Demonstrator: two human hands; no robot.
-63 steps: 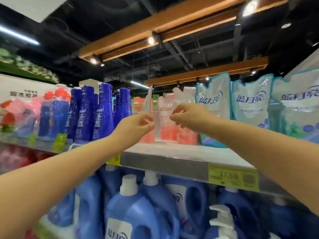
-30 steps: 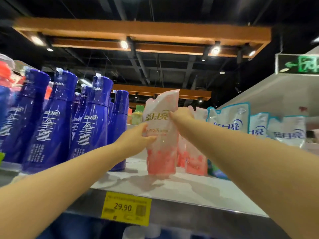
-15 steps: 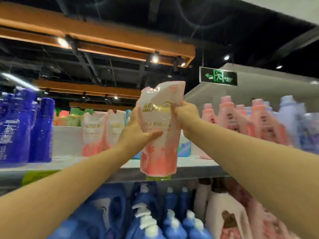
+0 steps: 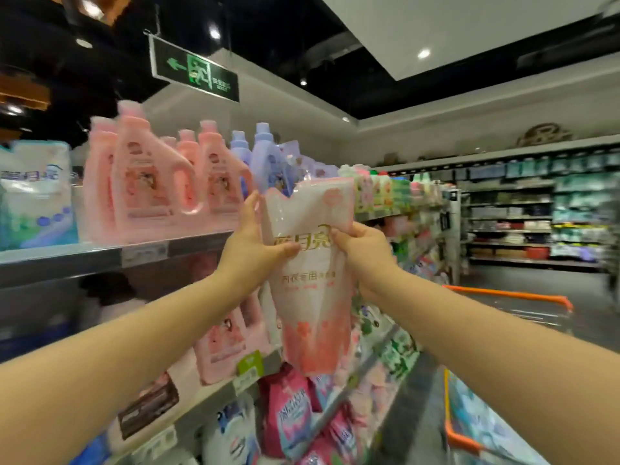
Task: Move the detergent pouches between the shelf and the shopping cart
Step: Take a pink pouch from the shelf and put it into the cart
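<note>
I hold a pink and white detergent pouch [image 4: 310,280] upright in the air in front of the shelf [image 4: 84,260]. My left hand [image 4: 250,245] grips its left edge near the top. My right hand [image 4: 364,251] grips its right edge at about the same height. The pouch hangs clear of the shelf. The shopping cart [image 4: 510,298], with an orange rim, sits low at the right, and blue and white pouches [image 4: 483,421] lie inside it. A blue and white pouch [image 4: 35,196] stands on the shelf at the far left.
Pink jugs [image 4: 151,182] and purple bottles [image 4: 265,159] fill the upper shelf. Lower shelves hold pink jugs and bright pink bags [image 4: 292,414]. An aisle with more shelving [image 4: 536,209] runs to the right. A green exit sign [image 4: 194,70] hangs overhead.
Both hands lifted the pink pouch off the shelf. The view swung right along the shelf, from the blue bottles past the pink jugs, and the cart came into sight.
</note>
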